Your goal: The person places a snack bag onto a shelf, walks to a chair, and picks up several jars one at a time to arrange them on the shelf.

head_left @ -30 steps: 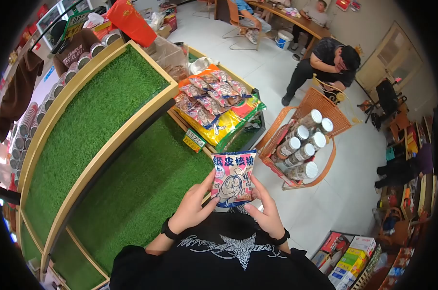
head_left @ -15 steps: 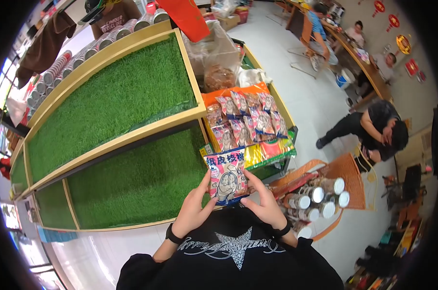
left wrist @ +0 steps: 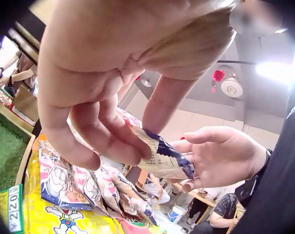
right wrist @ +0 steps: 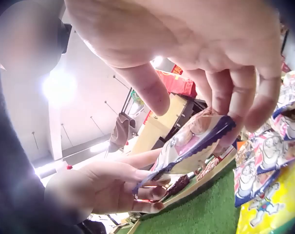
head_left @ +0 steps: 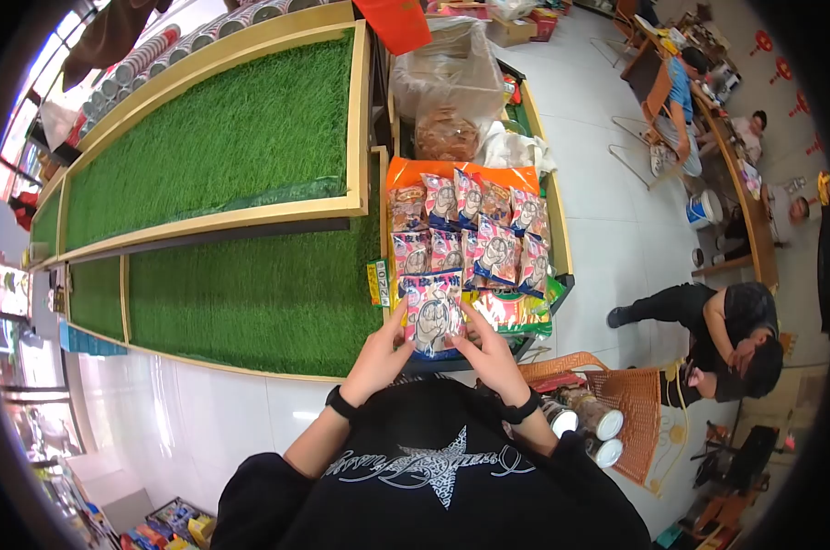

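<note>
Both hands hold a small pink, cream and blue packet of walnuts [head_left: 433, 316] upright in front of the chest. My left hand [head_left: 376, 359] grips its left edge, thumb on the printed front and fingers behind. On the opposite edge, my right hand [head_left: 490, 357] holds it the same way. In the left wrist view the packet [left wrist: 164, 158] spans from the left fingers to the right hand [left wrist: 225, 156]. Just beyond it, several matching packets [head_left: 497, 247] lie in rows on a large yellow and orange bag [left wrist: 45, 222].
A stand covered with green turf [head_left: 222, 137] fills the left, with a price tag [head_left: 378, 282] at its edge. Behind the packets stands a clear plastic bag [head_left: 447, 82] of brown pieces. A wicker basket [head_left: 630, 412] with lidded jars is at right, near a seated person [head_left: 708, 316].
The view has swung right, bringing the packet display straight ahead. The held packet now overlaps the front of the rows, and the basket of jars has shifted lower. Both hands keep their hold.
</note>
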Motion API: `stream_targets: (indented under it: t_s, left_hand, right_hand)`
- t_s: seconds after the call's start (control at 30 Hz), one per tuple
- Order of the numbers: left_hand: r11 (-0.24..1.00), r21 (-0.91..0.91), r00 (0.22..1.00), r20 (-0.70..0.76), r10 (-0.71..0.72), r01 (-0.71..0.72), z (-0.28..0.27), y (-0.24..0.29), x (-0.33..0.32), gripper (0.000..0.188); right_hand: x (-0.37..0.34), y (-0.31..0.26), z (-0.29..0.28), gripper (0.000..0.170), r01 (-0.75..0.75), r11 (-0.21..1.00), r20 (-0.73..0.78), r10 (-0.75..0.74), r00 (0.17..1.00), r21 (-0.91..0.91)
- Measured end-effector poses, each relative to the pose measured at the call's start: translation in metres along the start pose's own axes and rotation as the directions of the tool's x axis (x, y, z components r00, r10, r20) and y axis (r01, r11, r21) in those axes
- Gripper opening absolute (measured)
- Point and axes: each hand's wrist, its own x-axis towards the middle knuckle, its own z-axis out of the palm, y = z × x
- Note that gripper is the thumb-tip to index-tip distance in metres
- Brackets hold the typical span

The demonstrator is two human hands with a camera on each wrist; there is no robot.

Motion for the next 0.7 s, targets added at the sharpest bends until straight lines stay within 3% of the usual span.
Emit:
stream_targets:
  t_s: [0.1,0.17,0.23,0.3,0.33,0.4,0.43,0.5,0.57,0.63,0.67,0.7]
  left_hand:
    - [0.998,0.052,0.999,-0.02,-0.045,0.046,0.007,0.007,0.028,0.071]
    - [0.975,-0.215,0.998,-0.025,0.049,-0.053,0.013,0.003,0.057,0.071]
    - [0.967,-0.235,0.995,-0.039,0.091,-0.098,0.018,-0.008,0.094,0.071]
    - [0.957,-0.254,0.99,-0.054,0.132,-0.141,0.027,-0.032,0.133,0.07]
    - [0.975,-0.141,0.982,-0.108,0.156,-0.17,0.033,-0.051,0.152,0.071]
    - [0.977,0.174,0.973,-0.172,0.157,-0.127,0.038,-0.051,0.159,0.074]
    - [0.977,0.171,0.971,-0.179,0.16,-0.129,0.04,-0.05,0.158,0.074]
    - [0.926,0.375,0.965,-0.256,0.064,0.037,0.046,-0.057,0.157,0.075]
    - [0.933,0.358,0.944,-0.291,0.155,-0.043,0.045,-0.059,0.154,0.07]
    - [0.952,0.298,0.963,-0.23,0.138,-0.065,0.04,-0.053,0.146,0.066]
    - [0.953,0.301,0.977,-0.213,0.028,0.038,0.036,-0.041,0.143,0.065]
    - [0.955,0.295,0.975,-0.219,0.031,0.036,0.036,-0.048,0.144,0.065]
  right_hand:
    - [0.021,0.008,-0.012,0.053,0.091,0.989,-0.043,-0.097,0.994,-0.121]
    - [0.038,-0.006,-0.022,0.052,0.084,0.993,-0.138,-0.095,0.986,-0.083]
    - [0.062,0.004,-0.029,0.049,0.18,0.978,-0.239,-0.201,0.95,-0.105]
    - [0.088,0.018,-0.037,0.049,0.159,0.953,-0.299,-0.235,0.925,-0.257]
    - [0.096,0.025,-0.038,0.049,0.164,0.951,-0.295,-0.24,0.925,-0.261]
    - [0.109,0.039,-0.038,0.048,0.134,0.654,-0.223,-0.433,0.873,-0.745]
    - [0.11,0.047,-0.035,0.048,0.141,0.649,-0.216,-0.439,0.872,-0.747]
    - [0.105,0.055,-0.029,0.048,0.169,0.598,-0.195,-0.496,0.846,-0.784]
    - [0.093,0.051,-0.027,0.047,0.165,0.587,-0.196,-0.501,0.843,-0.793]
    - [0.081,0.046,-0.028,0.046,0.194,0.663,-0.21,-0.478,0.853,-0.723]
    - [0.076,0.043,-0.027,0.044,0.195,0.685,-0.218,-0.467,0.857,-0.702]
    - [0.073,0.045,-0.028,0.044,0.2,0.679,-0.211,-0.472,0.856,-0.706]
